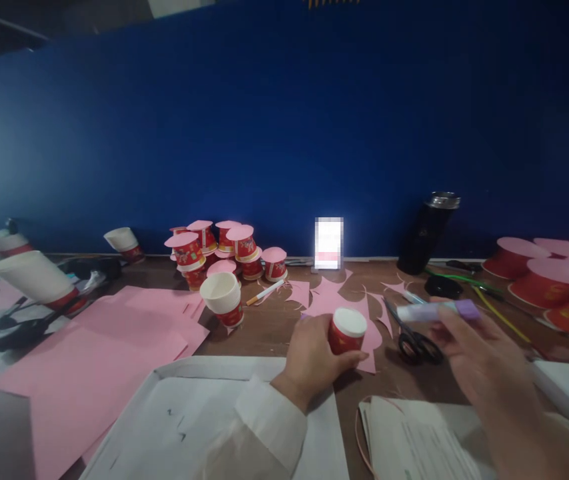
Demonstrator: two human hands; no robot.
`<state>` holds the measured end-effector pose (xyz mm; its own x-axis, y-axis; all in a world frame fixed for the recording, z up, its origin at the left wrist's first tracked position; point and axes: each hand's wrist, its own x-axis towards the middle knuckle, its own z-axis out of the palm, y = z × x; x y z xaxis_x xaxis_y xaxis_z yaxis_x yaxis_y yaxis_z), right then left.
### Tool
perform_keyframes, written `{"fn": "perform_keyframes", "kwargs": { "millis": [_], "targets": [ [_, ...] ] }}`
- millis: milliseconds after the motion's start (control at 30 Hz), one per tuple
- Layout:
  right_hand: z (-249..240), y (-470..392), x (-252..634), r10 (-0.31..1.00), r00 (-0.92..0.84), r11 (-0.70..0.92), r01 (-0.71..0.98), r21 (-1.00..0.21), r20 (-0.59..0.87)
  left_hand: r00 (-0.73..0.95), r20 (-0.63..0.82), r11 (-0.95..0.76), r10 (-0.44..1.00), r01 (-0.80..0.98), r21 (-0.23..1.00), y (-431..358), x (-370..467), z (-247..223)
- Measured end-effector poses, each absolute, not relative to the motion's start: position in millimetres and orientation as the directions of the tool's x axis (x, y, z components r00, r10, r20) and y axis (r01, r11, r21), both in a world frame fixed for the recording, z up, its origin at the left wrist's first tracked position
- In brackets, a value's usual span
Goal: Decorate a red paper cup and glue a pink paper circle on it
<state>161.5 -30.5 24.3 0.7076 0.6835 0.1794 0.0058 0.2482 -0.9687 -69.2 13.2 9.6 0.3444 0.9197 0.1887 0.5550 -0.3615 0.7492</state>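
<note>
My left hand [313, 353] is wrapped round a small red paper cup [347, 341], which stands bottom up with its white base on top. Held sideways between the fingers of my right hand [479, 353] is a glue stick [427, 312] with a purple end, slightly blurred. Black-handled scissors [417, 347] lie below the glue stick. Pink paper scraps [334, 297] with rounded cut-outs spread behind the cup. To the left, a stack of white-rimmed paper cups [221, 299] stands upright.
Upturned red cups with pink paper discs [242, 235] cluster at the back. Bigger disc-topped red tubs [539, 287] stand right. Pink sheets [114, 333] and a white box lid [204, 400] lie left. A black flask [427, 233], lit phone [329, 245] and papers [424, 433] surround my hands.
</note>
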Motion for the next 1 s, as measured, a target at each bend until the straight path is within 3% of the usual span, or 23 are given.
{"fn": "perform_keyframes", "kwargs": {
  "millis": [67, 133, 367, 567, 1000],
  "targets": [
    [26, -30, 158, 0.747, 0.656, 0.279, -0.166, -0.946, 0.105, 0.381, 0.168, -0.366, 0.909, 0.538, 0.760, 14, -68, 9],
    [28, -30, 155, 0.783, 0.616, 0.264, -0.204, -0.942, 0.086, 0.394, 0.164, -0.368, 0.904, 0.525, 0.768, 15, -67, 6],
    [20, -39, 141, 0.854, 0.474, 0.206, 0.069, -0.976, 0.213, 0.416, 0.203, -0.424, 0.887, 0.556, 0.715, 21, -65, -6],
    [22, -40, 127, 0.862, 0.405, 0.188, 0.300, -0.935, 0.304, 0.442, 0.170, -0.428, 0.881, 0.590, 0.684, 23, -65, -1],
    [24, -37, 133, 0.854, 0.447, 0.045, 0.448, -0.893, 0.267, 0.442, 0.180, -0.440, 0.879, 0.607, 0.661, 22, -66, 0]
  ]
}}
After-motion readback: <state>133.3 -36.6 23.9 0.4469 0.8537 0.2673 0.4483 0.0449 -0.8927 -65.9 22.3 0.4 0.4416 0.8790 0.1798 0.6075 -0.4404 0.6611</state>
